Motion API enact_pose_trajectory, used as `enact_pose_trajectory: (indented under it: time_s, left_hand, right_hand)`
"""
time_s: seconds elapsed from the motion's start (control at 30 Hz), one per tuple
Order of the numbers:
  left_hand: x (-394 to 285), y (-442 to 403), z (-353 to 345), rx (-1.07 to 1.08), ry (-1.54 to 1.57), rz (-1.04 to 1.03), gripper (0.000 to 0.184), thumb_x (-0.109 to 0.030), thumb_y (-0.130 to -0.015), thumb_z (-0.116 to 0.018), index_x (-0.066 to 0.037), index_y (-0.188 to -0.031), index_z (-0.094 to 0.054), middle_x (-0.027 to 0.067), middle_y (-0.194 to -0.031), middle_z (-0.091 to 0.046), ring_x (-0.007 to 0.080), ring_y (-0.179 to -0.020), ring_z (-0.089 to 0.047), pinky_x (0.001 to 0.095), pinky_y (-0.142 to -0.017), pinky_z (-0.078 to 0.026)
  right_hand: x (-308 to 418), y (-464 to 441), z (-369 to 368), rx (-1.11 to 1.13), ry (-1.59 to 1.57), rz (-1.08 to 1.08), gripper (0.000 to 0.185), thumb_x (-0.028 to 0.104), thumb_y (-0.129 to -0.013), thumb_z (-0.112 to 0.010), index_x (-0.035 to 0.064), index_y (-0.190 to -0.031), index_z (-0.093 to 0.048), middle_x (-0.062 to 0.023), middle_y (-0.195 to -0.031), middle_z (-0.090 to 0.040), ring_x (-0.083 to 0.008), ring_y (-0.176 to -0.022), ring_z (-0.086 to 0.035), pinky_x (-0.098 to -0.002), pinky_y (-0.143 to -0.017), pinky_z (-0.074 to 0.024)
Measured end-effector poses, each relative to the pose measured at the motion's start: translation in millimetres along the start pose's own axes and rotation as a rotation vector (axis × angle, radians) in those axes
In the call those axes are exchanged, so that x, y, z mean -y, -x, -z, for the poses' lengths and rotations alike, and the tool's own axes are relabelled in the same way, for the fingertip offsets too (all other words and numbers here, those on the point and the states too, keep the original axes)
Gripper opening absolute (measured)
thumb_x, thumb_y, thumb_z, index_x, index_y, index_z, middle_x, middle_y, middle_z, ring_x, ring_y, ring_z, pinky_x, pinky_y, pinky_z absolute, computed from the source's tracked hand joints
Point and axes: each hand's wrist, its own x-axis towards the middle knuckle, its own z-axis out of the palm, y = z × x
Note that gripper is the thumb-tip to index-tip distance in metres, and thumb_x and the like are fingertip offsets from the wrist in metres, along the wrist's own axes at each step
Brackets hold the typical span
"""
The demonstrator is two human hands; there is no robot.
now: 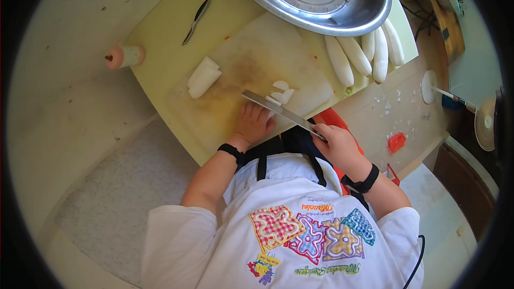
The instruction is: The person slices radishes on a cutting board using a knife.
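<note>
My right hand [333, 142] is wrapped round the handle of a knife [281, 109], whose blade points left over the cutting board's near edge. Beside the blade, my left hand [254, 124] presses its bent fingers on a white vegetable piece [271, 113], mostly hidden by the hand and blade. Several thin white slices [282, 95] lie just beyond the blade on the cutting board [257, 43]. Farther left on the board rest larger peeled white pieces [204, 77], side by side and touching.
A large metal basin [316, 24] with some slices stands at the table's far side. Several whole white vegetables [353, 56] lie right of the board. A peeler [196, 20] and a pink-capped bottle [126, 56] are at the left. Red plastic [396, 142] lies at the right.
</note>
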Motion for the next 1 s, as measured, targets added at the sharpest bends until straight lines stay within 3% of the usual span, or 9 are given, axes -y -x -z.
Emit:
enact_pose_trajectory:
  time_s: [0.07, 0.13, 0.27, 0.33, 0.9, 1.0]
  left_hand:
    - [2, 1, 0, 0.002, -0.020, 0.017, 0.045, -0.024, -0.072, -0.072, -0.009, -0.113, -0.062, 0.0107, -0.114, -0.058, 0.0336, -0.111, -0.053, 0.0478, -0.093, -0.043]
    - [1, 2, -3, 0.002, 0.002, -0.015, 0.047, -0.024, -0.071, -0.074, -0.003, -0.110, -0.058, 0.0192, -0.115, -0.056, 0.0408, -0.108, -0.053, 0.0547, -0.096, -0.042]
    - [-1, 2, -1, 0.002, -0.006, -0.009, 0.047, -0.023, -0.071, -0.074, -0.004, -0.110, -0.057, 0.0187, -0.114, -0.056, 0.0401, -0.108, -0.053, 0.0543, -0.096, -0.042]
    - [0, 1, -2, -0.037, -0.032, -0.001, 0.045, -0.024, -0.072, -0.071, -0.010, -0.114, -0.062, 0.0098, -0.114, -0.058, 0.0324, -0.106, -0.055, 0.0471, -0.089, -0.044]
    - [0, -1, 0, -0.042, -0.046, -0.004, 0.047, -0.025, -0.071, -0.070, -0.011, -0.115, -0.062, 0.0093, -0.115, -0.058, 0.0305, -0.102, -0.055, 0.0452, -0.088, -0.044]
    - [-1, 0, 0, -0.044, -0.050, -0.006, 0.048, -0.025, -0.071, -0.070, -0.012, -0.117, -0.062, 0.0090, -0.115, -0.059, 0.0299, -0.102, -0.055, 0.0450, -0.088, -0.044]
  right_hand:
    - [1, 5, 5, 0.021, 0.016, -0.047, 0.016, 0.015, -0.087, -0.067, 0.0078, -0.100, -0.063, -0.0143, -0.074, -0.063, -0.0345, -0.069, -0.064, -0.0444, -0.061, -0.0520]
    - [-1, 6, 1, 0.023, 0.026, -0.044, 0.015, 0.015, -0.087, -0.067, 0.0081, -0.100, -0.063, -0.0145, -0.075, -0.063, -0.0345, -0.069, -0.064, -0.0445, -0.061, -0.0519]
    - [2, -2, -6, 0.012, 0.033, -0.036, 0.015, 0.015, -0.087, -0.067, 0.0088, -0.100, -0.062, -0.0147, -0.075, -0.063, -0.0347, -0.070, -0.064, -0.0451, -0.060, -0.0517]
    - [3, 2, -3, 0.017, 0.043, -0.044, 0.014, 0.016, -0.087, -0.067, 0.0085, -0.099, -0.062, -0.0148, -0.075, -0.062, -0.0352, -0.069, -0.064, -0.0456, -0.060, -0.0515]
    - [9, -4, -5, 0.058, 0.093, -0.093, 0.013, 0.017, -0.089, -0.065, 0.0069, -0.094, -0.059, -0.0158, -0.075, -0.062, -0.0371, -0.070, -0.063, -0.0477, -0.061, -0.0508]
    - [11, -10, -5, 0.083, 0.079, -0.087, 0.016, 0.011, -0.087, -0.066, 0.0041, -0.102, -0.064, -0.0187, -0.081, -0.066, -0.0369, -0.074, -0.065, -0.0454, -0.065, -0.0517]
